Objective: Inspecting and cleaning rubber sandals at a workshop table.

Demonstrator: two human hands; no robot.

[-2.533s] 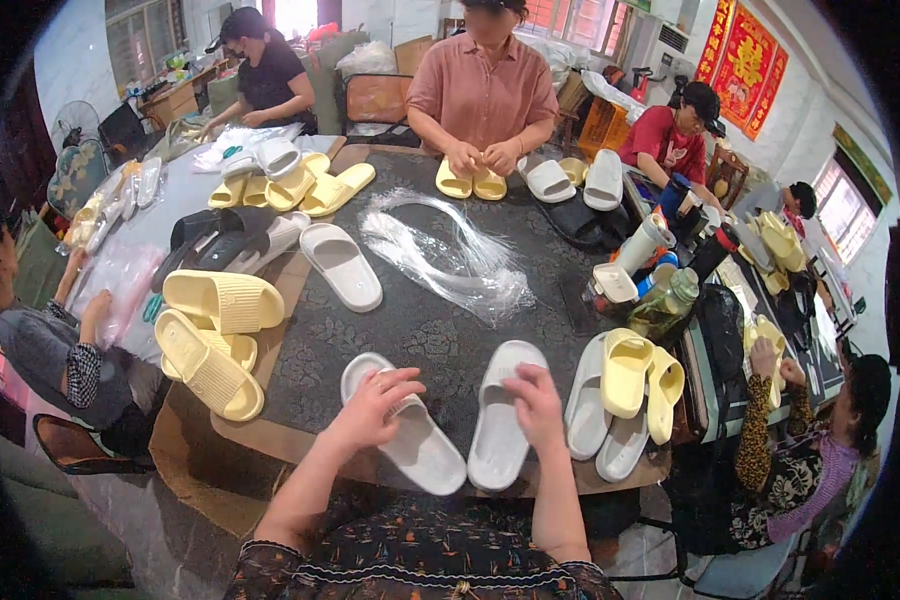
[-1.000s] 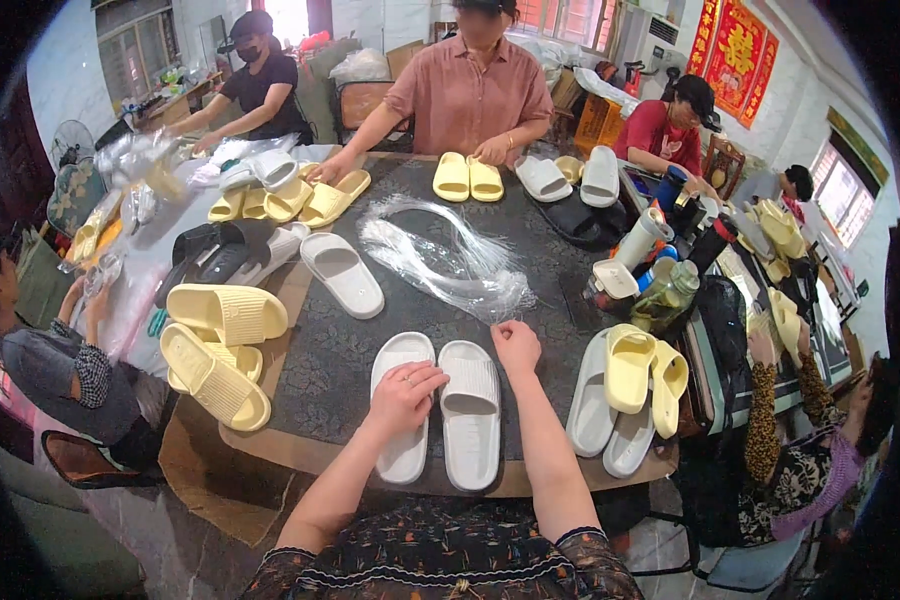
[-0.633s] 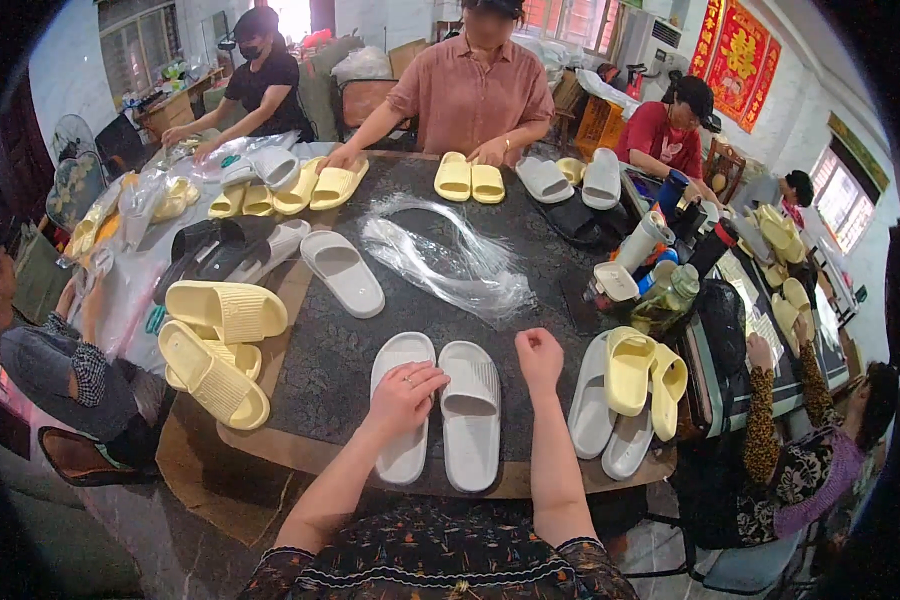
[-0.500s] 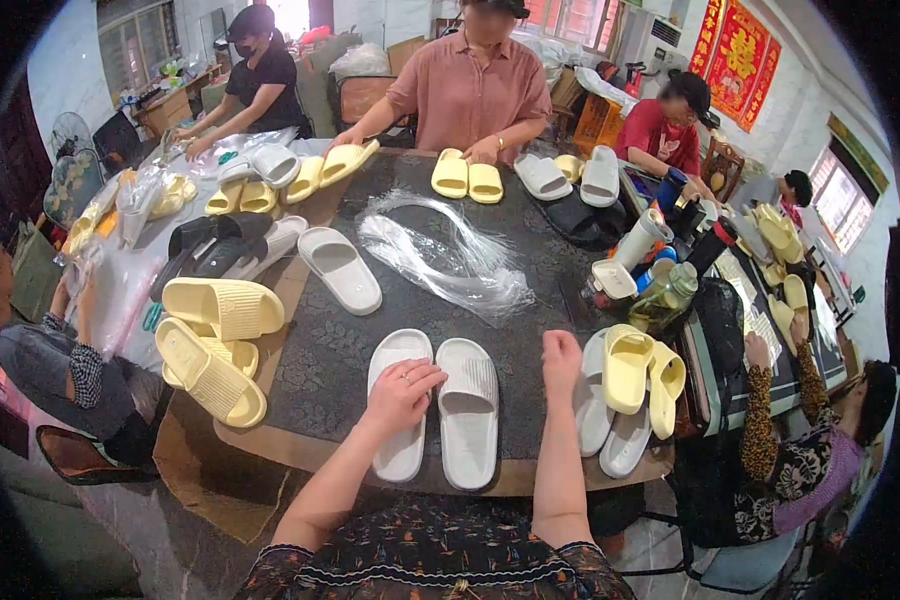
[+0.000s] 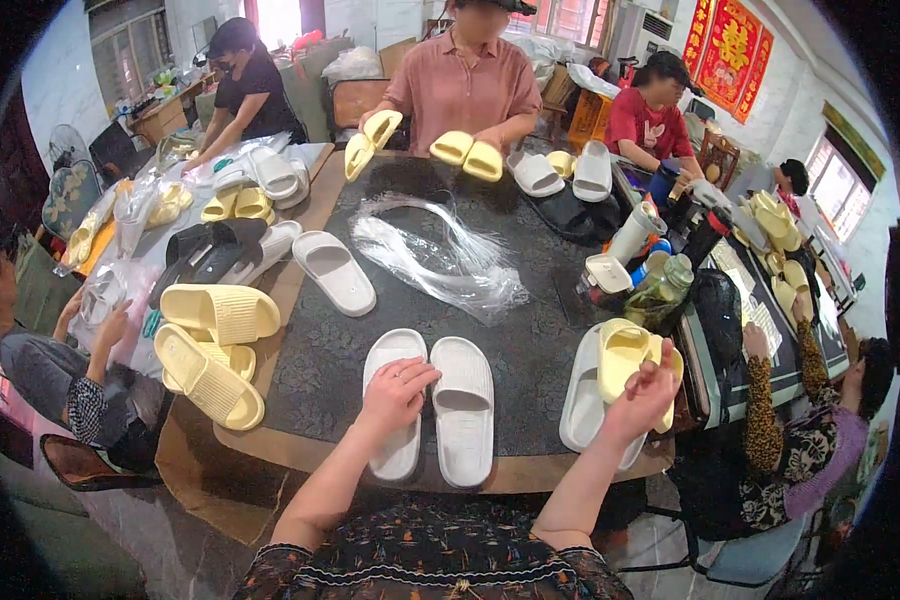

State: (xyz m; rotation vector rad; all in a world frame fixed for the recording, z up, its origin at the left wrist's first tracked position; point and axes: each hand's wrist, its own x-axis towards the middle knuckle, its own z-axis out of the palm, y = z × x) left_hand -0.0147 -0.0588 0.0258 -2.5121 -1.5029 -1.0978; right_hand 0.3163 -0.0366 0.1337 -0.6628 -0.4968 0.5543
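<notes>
A pair of light grey slippers stands side by side at the near edge of the table. My left hand (image 5: 398, 395) lies across the strap of the left slipper (image 5: 398, 452), fingers flat and reaching toward the right slipper (image 5: 467, 440); its thumb is hidden. Off to the right, my right hand (image 5: 644, 400) is held over a stack of slippers, palm partly up and fingers loosely apart, with nothing visible in it. Under and behind it show a yellow slipper (image 5: 622, 350) and a grey slipper (image 5: 578, 415).
Mid-table lies a bundle of clear plastic strands (image 5: 435, 260). A single grey slipper (image 5: 335, 273) and stacked yellow slippers (image 5: 210, 375) sit to the left. Bottles and a jar (image 5: 667, 290) stand at the right. Across the table, a co-worker (image 5: 468, 85) holds yellow slippers; others work around.
My right hand has swung right, from beside the grey pair to over the slipper stack, and its fingers have loosened. My left hand stays put. The co-worker opposite has lifted yellow slippers.
</notes>
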